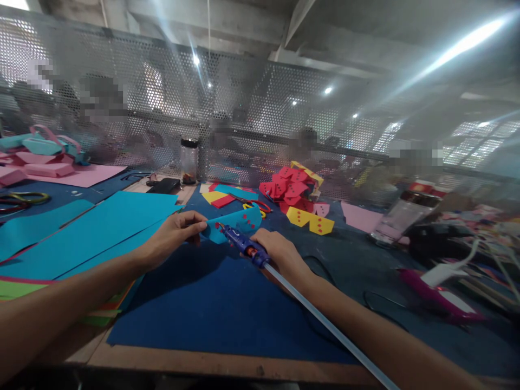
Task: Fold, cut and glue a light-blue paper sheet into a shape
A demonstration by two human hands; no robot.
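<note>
My left hand (179, 235) pinches the left end of a blue paper piece (248, 219) dotted with red spots, held above the dark blue mat (211, 319). In my right hand (278, 249) is a blue hot glue gun (244, 245), its fingers wrapped round the handle. The gun's nozzle points up and left, at the dotted paper near my left fingers; whether it touches cannot be made out. A long whitish glue stick (325, 322) sticks out of the gun's back end. Just behind the paper lie scissors (264, 207) with red and yellow handles.
Large blue sheets (109, 227) cover the left side. A yellow dotted piece (311, 221) lies before a red paper pile (290, 187). A jar (189, 162) stands behind; a bottle (406, 216) leans right, near a magenta tool (439, 295). A perforated metal screen (244, 103) bounds the back.
</note>
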